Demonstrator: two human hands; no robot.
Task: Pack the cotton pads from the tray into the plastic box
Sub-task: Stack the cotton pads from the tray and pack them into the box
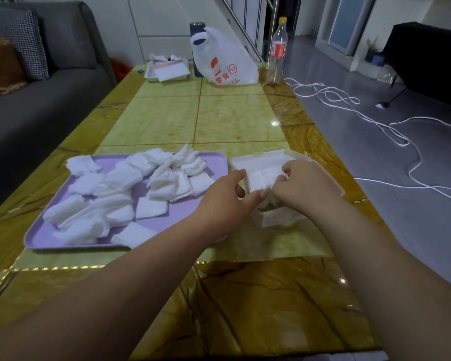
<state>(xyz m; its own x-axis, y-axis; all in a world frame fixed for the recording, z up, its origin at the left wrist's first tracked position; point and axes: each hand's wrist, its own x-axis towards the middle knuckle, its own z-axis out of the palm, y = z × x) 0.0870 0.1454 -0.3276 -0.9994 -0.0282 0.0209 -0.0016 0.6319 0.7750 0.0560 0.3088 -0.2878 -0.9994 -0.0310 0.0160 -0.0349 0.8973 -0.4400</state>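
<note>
1. Fingers (280, 185) of my right hand (306, 185) curl narrowly onto the stack of pads (261, 179), which stands on edge in the plastic box (279, 220). My left hand (224, 198) brackets the stack's 9 o'clock end between thumb and forefinger.
2. The stack sits proud of the box rim, so I judge that easing either grip could let the pads fan out and spill.
3. The box looks light. A hard downward press might tip it or skid it across the glossy worktop (232, 121) toward the nearby 3 o'clock edge.
4. What looks like its open lid (258, 156) lies at the box's 12 o'clock, and pads pushed that way could snag on it.
5. Loose pads (115, 183) heap the lilac tray (33, 239) at the box's 9 o'clock. My left forearm crosses the tray's near corner, so a careless pull back could drag pads off.
</note>
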